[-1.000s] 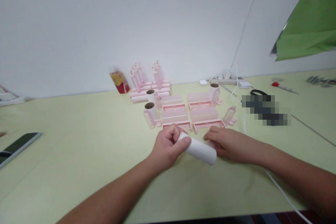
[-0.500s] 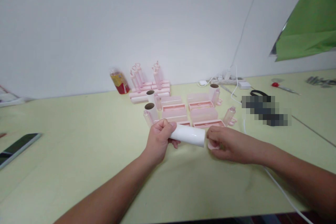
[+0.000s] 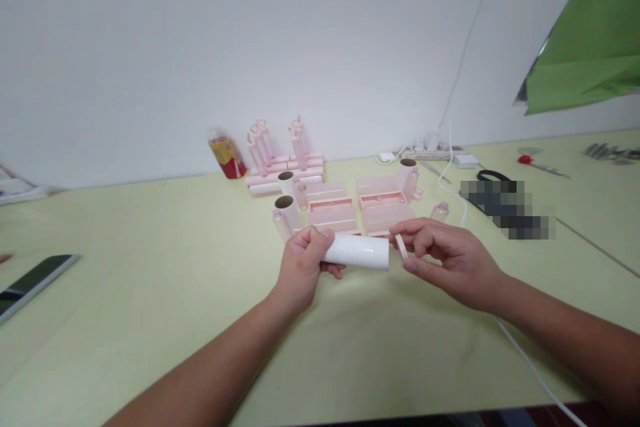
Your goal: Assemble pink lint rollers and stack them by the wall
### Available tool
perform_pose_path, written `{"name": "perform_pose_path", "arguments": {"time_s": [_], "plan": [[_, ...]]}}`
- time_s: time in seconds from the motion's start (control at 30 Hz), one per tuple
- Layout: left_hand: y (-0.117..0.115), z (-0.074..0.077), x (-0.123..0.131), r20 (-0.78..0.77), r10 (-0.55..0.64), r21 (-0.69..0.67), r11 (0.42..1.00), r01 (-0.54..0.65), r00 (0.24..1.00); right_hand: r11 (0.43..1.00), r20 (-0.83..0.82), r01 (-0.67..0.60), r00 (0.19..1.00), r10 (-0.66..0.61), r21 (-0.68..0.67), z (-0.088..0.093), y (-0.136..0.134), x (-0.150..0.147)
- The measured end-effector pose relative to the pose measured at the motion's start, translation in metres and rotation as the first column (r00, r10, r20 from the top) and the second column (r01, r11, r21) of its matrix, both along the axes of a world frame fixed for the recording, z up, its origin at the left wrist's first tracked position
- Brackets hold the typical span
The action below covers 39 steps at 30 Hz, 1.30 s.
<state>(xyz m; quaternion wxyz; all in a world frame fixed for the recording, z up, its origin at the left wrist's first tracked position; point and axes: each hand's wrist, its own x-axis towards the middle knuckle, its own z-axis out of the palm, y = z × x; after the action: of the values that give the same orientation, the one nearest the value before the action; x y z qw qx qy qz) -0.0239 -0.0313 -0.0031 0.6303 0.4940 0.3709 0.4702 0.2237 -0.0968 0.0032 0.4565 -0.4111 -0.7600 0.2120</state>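
My left hand (image 3: 306, 265) is closed round the left end of a white roll (image 3: 363, 251), which lies nearly level above the table. Just off the roll's right end, my right hand (image 3: 445, 259) pinches a small pale pink disc-like cap (image 3: 401, 247) between thumb and fingers. A narrow gap separates cap and roll. Behind the hands are open pink boxes (image 3: 333, 207) with clear lids, partly hidden by my fingers. White rolls with brown cores (image 3: 284, 203) stand upright beside them, along with small clear pink bottles (image 3: 440, 212).
Several pink bottles with loops (image 3: 260, 147) stand on pink boxes by the wall. A yellow and red packet (image 3: 227, 155) is left of them. A power strip (image 3: 435, 155), a white cable (image 3: 530, 360), a red-handled screwdriver (image 3: 543, 165) and a phone (image 3: 35, 283) also lie on the table (image 3: 150, 247).
My right hand has turned and opened its fingers somewhat, bringing the pink cap upright to face the roll's end. The roll has tipped slightly closer to level; my left hand keeps its grip.
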Motion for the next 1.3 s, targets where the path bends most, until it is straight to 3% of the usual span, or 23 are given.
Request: {"name": "perform_pose_path", "arguments": {"time_s": [0.3, 0.67, 1.3], "plan": [[-0.0028, -0.0025, 0.0039, -0.006, -0.007, -0.011, 1.0, 0.007, 1.0, 0.992, 0.106, 0.016, 0.994, -0.03, 0.128, -0.0002, 0.0, -0.0024], [-0.004, -0.0042, 0.0036, -0.085, -0.083, -0.002, 0.997, 0.083, 0.993, 0.987, 0.149, 0.035, 0.987, -0.059, 0.158, -0.0016, 0.0017, 0.0001], [-0.0072, -0.0028, 0.0055, -0.078, -0.029, 0.051, 0.998, 0.033, 0.997, 0.969, 0.251, 0.037, 0.963, -0.1, 0.244, -0.0005, -0.0025, -0.0017]]}}
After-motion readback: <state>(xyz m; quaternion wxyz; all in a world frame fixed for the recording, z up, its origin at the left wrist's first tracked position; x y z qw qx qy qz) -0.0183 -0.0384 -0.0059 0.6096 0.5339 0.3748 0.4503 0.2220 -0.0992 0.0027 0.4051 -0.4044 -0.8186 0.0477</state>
